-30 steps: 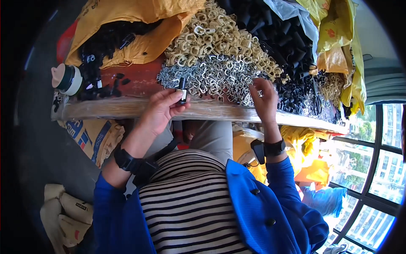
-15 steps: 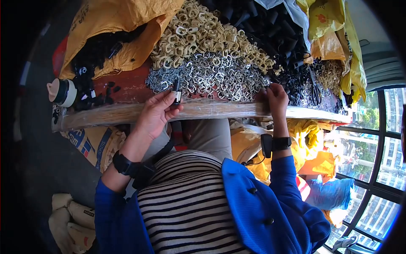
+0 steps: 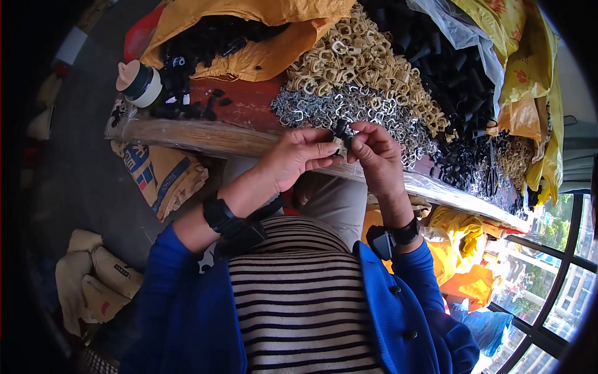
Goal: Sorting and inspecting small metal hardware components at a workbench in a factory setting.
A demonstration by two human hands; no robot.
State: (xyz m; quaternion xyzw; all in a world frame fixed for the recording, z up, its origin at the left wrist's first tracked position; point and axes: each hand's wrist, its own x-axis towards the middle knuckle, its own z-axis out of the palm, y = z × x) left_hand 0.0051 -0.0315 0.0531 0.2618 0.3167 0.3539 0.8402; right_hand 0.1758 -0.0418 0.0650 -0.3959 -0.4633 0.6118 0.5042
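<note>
My left hand (image 3: 296,156) is closed, thumb and fingers pinching a small black tube-like part (image 3: 341,128) with a pale ring or band at its lower end. Close against it, my right hand (image 3: 379,159) is closed too, its fingertips pinched at the part's right side. Whatever small piece those fingertips hold is mostly hidden. Both hands are over the table's front edge. Just beyond them lie a pile of shiny bent metal clips (image 3: 374,106), a heap of small grey metal pieces (image 3: 299,107) and a larger heap of cream plastic rings (image 3: 349,56).
Black tubular parts (image 3: 436,75) fill the back right, beside yellow plastic bags (image 3: 523,75). An orange sack (image 3: 261,62) of black pieces lies at the left, with a round container (image 3: 140,87) near the corner. The table's plastic-wrapped edge (image 3: 193,134) runs before me; a paper sack (image 3: 162,174) stands below.
My right hand has come from the metal clips leftward to meet my left hand. The left hand still holds the black part. The whole view has turned and shifted.
</note>
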